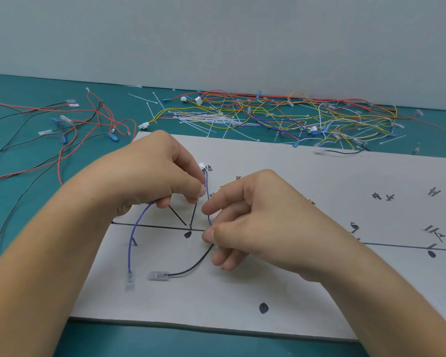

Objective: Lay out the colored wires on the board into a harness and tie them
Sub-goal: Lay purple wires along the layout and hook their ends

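A grey board (307, 292) with drawn black lines, dots and handwritten marks lies in front of me. My left hand (150, 173) pinches a blue wire (134, 228) near its small white connector (202, 166); the wire loops down to a clear terminal (129, 283) at the lower left. My right hand (252, 217) pinches the same blue wire lower down, together with a black wire (191, 269) that curves to a clear terminal (159, 275) lying on the board.
A tangle of yellow, red, blue and white wires with white cable ties (268, 117) lies behind the board by the wall. Loose red and black wires (62, 132) spread over the green mat at left. Another black wire (340, 152) rests at the board's far edge.
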A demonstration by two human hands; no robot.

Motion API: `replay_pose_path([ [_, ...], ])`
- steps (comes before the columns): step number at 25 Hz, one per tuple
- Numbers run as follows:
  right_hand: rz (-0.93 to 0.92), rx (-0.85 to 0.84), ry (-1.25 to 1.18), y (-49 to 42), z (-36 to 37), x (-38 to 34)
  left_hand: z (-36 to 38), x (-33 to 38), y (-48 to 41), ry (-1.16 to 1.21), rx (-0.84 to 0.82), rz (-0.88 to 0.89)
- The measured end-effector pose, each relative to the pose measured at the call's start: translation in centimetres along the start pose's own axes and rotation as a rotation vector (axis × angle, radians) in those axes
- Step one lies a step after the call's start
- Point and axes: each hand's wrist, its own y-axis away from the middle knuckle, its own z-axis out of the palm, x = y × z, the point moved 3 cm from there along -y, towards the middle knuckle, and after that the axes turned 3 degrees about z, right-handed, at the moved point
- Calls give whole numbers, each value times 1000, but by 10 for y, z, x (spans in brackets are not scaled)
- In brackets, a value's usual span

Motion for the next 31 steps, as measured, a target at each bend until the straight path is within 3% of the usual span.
replay_pose_path([
  [27,8,-60,-215,7,-2,-3,4,0,2,-56,-49,-28],
  [31,22,-32,-120,6,-2,-2,2,5,6,-54,-82,-28],
])
